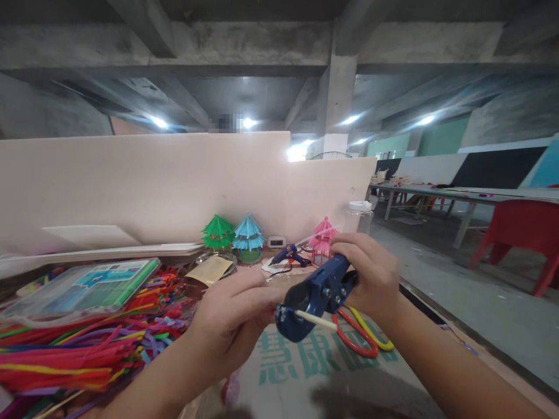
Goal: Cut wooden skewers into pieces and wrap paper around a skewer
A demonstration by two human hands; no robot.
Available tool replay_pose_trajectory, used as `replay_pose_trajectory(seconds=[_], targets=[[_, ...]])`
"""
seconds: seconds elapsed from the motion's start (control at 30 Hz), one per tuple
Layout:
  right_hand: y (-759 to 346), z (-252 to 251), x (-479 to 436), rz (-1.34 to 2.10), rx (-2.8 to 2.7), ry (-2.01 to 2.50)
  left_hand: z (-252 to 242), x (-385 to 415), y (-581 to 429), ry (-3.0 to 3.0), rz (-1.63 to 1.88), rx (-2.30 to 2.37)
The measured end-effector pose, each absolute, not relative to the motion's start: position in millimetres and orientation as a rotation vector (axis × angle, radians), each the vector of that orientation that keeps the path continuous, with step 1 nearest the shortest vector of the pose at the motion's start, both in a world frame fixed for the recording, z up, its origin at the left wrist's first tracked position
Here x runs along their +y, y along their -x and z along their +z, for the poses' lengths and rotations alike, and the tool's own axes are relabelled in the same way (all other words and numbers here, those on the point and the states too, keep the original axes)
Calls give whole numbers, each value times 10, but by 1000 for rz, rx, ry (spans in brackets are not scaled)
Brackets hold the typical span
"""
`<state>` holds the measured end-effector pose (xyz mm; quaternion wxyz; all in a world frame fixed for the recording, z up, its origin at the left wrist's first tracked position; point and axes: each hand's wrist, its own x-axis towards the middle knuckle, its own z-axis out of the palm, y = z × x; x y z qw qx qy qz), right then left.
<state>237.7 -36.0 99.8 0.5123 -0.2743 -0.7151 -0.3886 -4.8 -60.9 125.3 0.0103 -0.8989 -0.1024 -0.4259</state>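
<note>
Pale stick (317, 320): lying in the mouth of a blue cutter (329, 288), above the tabletop (262, 401), inward of its right edge; step apparently being trimming, next move calling for steadiness and squeezing; right hand (375, 273): slanting inward, fingers clamping round the handles; left hand (240, 311): bending toward the cutter, fingertips hiding, grip untellable.

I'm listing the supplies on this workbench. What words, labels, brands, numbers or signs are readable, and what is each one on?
"慧康": large green characters on the grey sheet; what follows is partly covered by a red loop, so I can't read it surely.
Label on the plastic case: too blurred to read.
Small white device: display too small to read.
Blue cutter: no readable marking.
</note>
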Motion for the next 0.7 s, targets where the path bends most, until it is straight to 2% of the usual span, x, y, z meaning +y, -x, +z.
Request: replay_pose_trajectory(seconds=[0.43, 0.7], targets=[[-2382, 1004, -321, -915, -1734, 651, 1263, -582, 1, 2812, -1403, -255], [-2426, 1041, -369, -1025, -1728, 635, 1277, -584, 6, 2807, -1370, -295]])
